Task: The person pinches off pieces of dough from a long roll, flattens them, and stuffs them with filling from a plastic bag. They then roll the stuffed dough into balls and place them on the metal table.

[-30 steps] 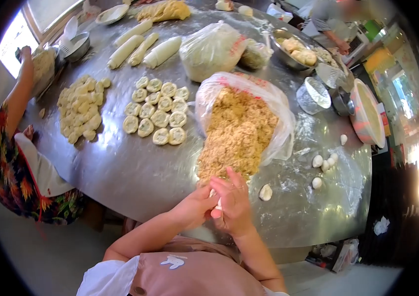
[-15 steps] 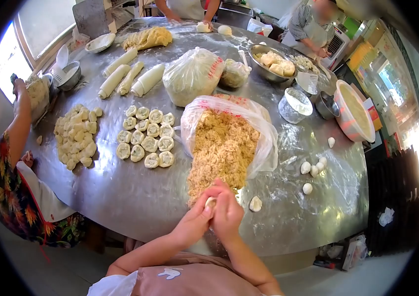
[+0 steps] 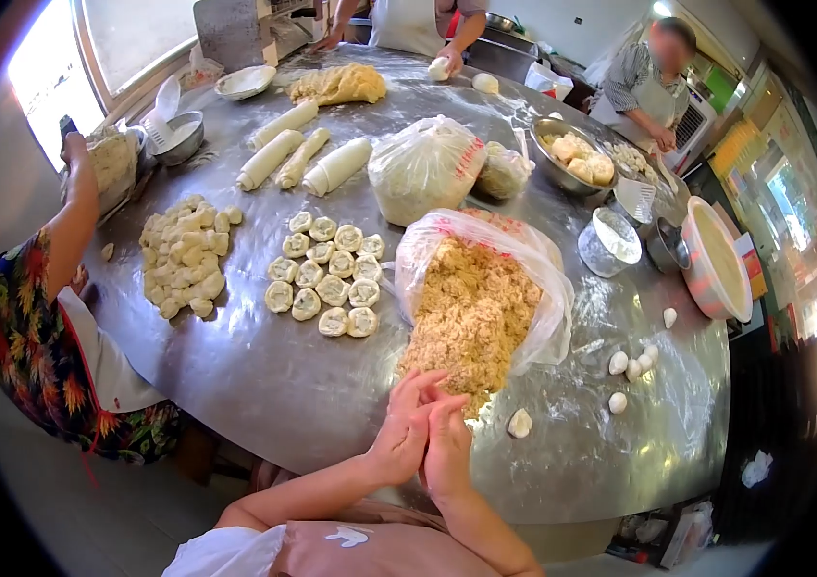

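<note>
My left hand (image 3: 399, 438) and my right hand (image 3: 447, 447) press together at the table's near edge, palms facing and fingers closed. The small piece of dough seen between my thumbs half a second ago is hidden inside them now. Just beyond my fingertips, a crumbly brown filling (image 3: 471, 303) spills from an open plastic bag (image 3: 551, 288). One small dough ball (image 3: 519, 423) lies to the right of my hands. Several more dough balls (image 3: 633, 370) sit further right. Left of the bag are rows of round filled dough pieces (image 3: 334, 290).
Cut dough lumps (image 3: 183, 255) are heaped at left, with dough rolls (image 3: 271, 159) behind. A tied bag (image 3: 425, 173), a flour tin (image 3: 610, 240) and a large tub (image 3: 716, 260) stand on the metal table (image 3: 264, 385). Co-workers stand at the left and far sides.
My hands have closed over the dough piece, which no longer shows. The whole view has shifted, moving the table contents rightward. A far co-worker's hand has lifted a dough ball.
</note>
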`<state>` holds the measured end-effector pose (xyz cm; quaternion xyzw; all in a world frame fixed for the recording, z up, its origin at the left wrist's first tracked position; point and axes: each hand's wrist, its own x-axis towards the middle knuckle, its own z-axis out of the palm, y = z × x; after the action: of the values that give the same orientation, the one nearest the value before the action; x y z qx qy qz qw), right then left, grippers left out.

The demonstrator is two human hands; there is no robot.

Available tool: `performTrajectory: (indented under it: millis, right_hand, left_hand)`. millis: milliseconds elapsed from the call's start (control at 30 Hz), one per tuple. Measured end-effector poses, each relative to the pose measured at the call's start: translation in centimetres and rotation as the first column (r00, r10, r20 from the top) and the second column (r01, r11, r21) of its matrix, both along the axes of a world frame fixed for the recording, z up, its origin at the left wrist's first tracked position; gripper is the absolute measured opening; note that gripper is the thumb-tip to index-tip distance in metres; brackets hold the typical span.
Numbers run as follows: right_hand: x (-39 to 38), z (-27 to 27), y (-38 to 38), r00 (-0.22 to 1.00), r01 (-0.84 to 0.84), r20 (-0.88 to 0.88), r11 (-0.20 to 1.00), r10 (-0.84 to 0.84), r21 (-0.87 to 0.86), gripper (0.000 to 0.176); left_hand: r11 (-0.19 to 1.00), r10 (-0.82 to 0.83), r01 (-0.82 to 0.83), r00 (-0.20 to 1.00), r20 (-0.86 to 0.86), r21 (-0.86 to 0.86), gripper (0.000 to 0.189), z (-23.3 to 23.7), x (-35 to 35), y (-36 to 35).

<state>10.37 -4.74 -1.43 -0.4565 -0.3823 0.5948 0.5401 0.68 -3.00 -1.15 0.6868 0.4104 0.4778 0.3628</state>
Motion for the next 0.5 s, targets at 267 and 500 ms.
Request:
performTrajectory:
  millis: [267,500]
  right_hand:
    - [2.0,3.2,1.8,0.896,0.055,0.440,0.998,-0.058,0.021,0.033]
    - [3.0,-0.5,4.0,0.821,0.023,0.536,0.950,-0.196,0.312,0.056]
  left_hand:
    - [0.976,0.054,0.001,0.968,0.247,-0.216,0.070,0.4,0.7,0.0]
    - [0.899,-0.111,0.234,0.940,0.323,-0.369,0.064,-0.6,1.7,0.3]
